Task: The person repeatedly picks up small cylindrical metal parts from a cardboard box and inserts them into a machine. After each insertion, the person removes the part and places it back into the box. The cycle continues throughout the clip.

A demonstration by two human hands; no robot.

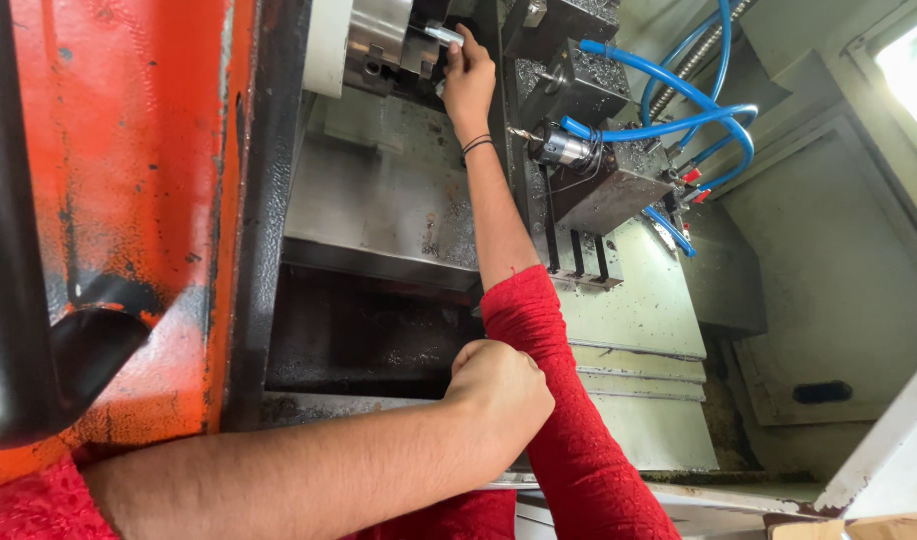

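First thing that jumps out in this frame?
The orange machine door filling the left side. Next, the right hand reaching deep into the machine at top centre, gripping a small silvery metal piece at the chuck, with bright blue hoses looping to its right. The left hand, a closed fist, sits low at the machine's front edge.

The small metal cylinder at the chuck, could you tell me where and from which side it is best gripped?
Probably by its free end, from the side away from the chuck. The small metal cylinder sticks out sideways there, and the right hand already pinches it at that exposed end; the chuck blocks the other.
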